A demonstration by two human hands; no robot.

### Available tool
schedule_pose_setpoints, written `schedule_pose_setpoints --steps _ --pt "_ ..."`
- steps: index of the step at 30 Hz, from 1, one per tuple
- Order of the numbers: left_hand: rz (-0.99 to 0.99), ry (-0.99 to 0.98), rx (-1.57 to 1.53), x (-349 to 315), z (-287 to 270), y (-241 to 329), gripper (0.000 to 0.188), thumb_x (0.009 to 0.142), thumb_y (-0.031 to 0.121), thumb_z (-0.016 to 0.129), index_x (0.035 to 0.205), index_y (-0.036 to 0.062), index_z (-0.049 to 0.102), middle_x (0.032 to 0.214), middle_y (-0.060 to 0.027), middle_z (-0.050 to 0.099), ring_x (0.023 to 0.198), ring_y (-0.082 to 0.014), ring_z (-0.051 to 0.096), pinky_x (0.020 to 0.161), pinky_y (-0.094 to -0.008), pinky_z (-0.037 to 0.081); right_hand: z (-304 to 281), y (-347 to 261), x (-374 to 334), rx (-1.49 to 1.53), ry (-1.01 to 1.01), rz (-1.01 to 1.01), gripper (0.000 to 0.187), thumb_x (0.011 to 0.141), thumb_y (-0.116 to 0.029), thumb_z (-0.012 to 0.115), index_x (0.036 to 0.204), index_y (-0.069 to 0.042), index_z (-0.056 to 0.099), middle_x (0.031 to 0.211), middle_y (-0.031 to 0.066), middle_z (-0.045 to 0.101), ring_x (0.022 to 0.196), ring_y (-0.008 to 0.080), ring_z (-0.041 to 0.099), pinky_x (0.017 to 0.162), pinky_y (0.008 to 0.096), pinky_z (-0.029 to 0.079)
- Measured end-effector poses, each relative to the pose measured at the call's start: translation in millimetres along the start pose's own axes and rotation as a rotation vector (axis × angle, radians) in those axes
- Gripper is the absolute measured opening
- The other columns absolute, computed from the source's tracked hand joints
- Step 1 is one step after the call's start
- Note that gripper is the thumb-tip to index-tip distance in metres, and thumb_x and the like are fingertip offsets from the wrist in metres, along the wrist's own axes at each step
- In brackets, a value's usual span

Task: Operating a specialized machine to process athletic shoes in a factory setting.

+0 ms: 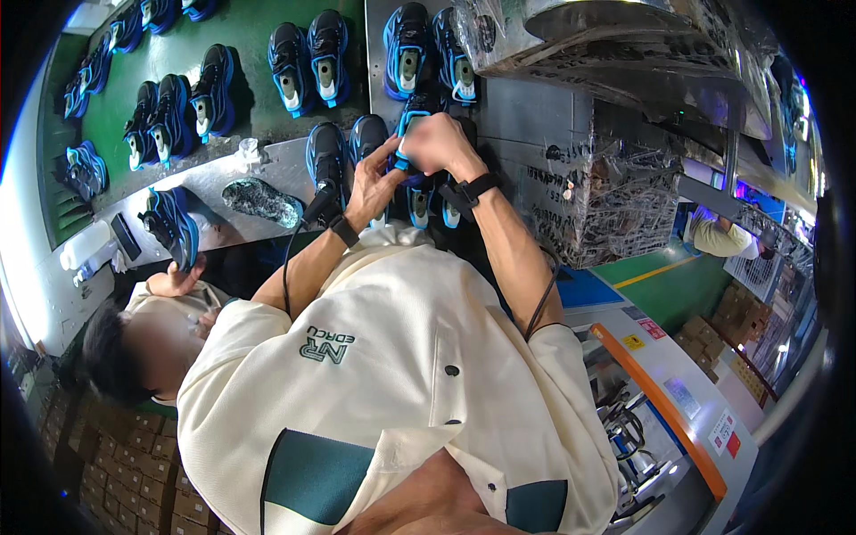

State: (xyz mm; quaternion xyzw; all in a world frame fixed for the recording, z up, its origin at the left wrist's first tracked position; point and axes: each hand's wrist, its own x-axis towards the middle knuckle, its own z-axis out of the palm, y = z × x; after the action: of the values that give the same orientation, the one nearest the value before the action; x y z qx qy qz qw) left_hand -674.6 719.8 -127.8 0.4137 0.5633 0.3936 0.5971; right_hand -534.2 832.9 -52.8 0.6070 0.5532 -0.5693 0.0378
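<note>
Both of my hands are at a black and blue sneaker (419,100) in front of me. My right hand (437,145) is closed on its near end, with the fingertips partly hidden. My left hand (370,185) reaches in from the left, thumb and fingers bent against the sneaker's side. Other sneakers of the same kind stand close around: a black one (328,152) left of my hands, and another (407,53) beyond them. Some shoes below my hands are partly covered by my wrists.
A green belt (250,71) carries several sneakers. Along its metal edge (303,169) lies a speckled sole-shaped piece (263,201). At left, a co-worker's hand (183,281) holds a sneaker (171,225). Plastic-wrapped machinery (588,196) stands at right, near an orange-edged white cabinet (669,383).
</note>
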Motion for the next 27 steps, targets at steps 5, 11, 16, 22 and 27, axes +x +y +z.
schedule_pose_setpoints --steps 5,11,16,22,27 --pt "-0.202 0.037 -0.501 9 -13 9 0.054 0.092 0.023 0.055 0.142 0.0046 0.05 0.142 -0.0103 0.053 0.13 -0.0218 0.05 0.109 -0.0383 0.036 10 34 2 0.107 0.187 -0.121 0.048 0.072 -0.026 0.081 0.106 0.0 0.06 0.076 0.0109 0.067 0.067 0.0169 0.067 0.059 0.0304 0.055" --pt "-0.451 0.021 -0.388 30 -3 22 0.06 0.084 0.045 0.075 0.128 0.0089 0.055 0.12 -0.0052 0.059 0.111 -0.017 0.052 0.092 -0.0363 0.038 24 89 11 0.101 0.543 -0.141 0.061 0.081 -0.033 0.074 0.124 0.004 0.053 0.098 0.0218 0.068 0.092 0.0308 0.068 0.082 0.0395 0.054" --pt "-0.484 -0.047 -0.446 31 4 16 0.078 0.086 0.05 0.072 0.143 0.0068 0.04 0.133 -0.011 0.052 0.115 -0.0235 0.054 0.096 -0.0375 0.042 15 105 32 0.102 0.515 0.075 0.083 0.088 -0.056 0.057 0.128 0.017 0.047 0.125 0.0329 0.057 0.106 0.0336 0.066 0.088 0.0387 0.056" --pt "-0.495 -0.22 -0.567 34 -3 11 0.07 0.091 0.046 0.065 0.143 0.0047 0.044 0.13 -0.01 0.059 0.118 -0.0243 0.059 0.1 -0.0436 0.048 20 129 53 0.633 0.163 0.196 0.072 0.093 -0.053 0.056 0.129 0.009 0.049 0.115 0.021 0.061 0.099 0.0295 0.067 0.077 0.0416 0.06" --pt "-0.499 -0.096 -0.408 36 5 16 0.085 0.086 0.043 0.071 0.147 -0.0039 0.036 0.129 -0.0176 0.059 0.106 -0.0276 0.066 0.089 -0.0409 0.055 29 143 69 0.417 0.226 0.118 0.08 0.092 -0.06 0.051 0.122 0.014 0.054 0.118 0.031 0.059 0.106 0.0385 0.063 0.087 0.0438 0.053"
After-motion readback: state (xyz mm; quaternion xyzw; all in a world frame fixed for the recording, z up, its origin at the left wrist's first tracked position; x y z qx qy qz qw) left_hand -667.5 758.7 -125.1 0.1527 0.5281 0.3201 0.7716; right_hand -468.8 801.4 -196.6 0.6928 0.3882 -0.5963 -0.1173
